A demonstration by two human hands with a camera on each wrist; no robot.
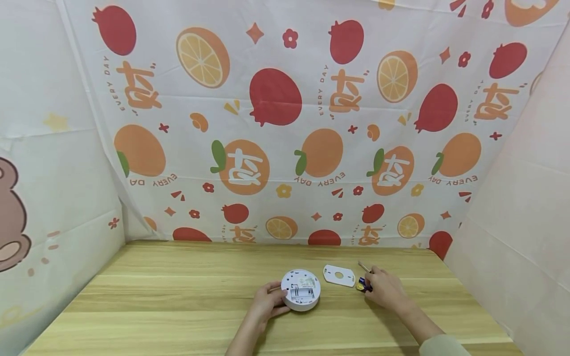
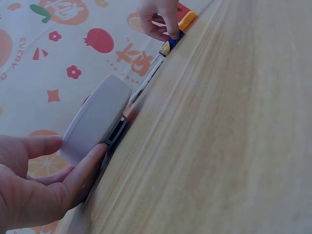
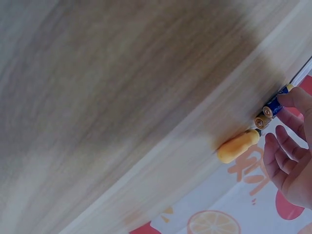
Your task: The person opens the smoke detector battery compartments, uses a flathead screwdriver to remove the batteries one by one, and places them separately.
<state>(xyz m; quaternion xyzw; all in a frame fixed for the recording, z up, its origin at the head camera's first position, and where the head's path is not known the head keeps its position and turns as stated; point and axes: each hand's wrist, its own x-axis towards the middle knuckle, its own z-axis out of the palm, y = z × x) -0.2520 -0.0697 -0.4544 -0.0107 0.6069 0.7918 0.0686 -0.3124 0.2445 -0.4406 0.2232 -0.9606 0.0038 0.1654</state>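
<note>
My left hand (image 1: 263, 305) grips the near left rim of a round white smoke detector (image 1: 301, 305), thumb on top and fingers beneath. Its underside faces up, with the battery compartment (image 1: 303, 292) uncovered. To the right, my right hand (image 1: 386, 289) pinches a blue AA battery (image 3: 272, 108) between thumb and forefinger; its other fingers are loosely bent. A second battery (image 3: 262, 121) lies right beside that one on the table. Beyond them is a screwdriver with an orange handle (image 3: 239, 146), mostly hidden by the right hand in the head view.
A flat white mounting plate (image 1: 330, 278) with a round central hole lies between the detector and the batteries. Everything rests on a wood-grain table (image 1: 178, 306). A fruit-printed cloth (image 1: 285, 163) hangs behind the table's far edge, with pale cloths at both sides.
</note>
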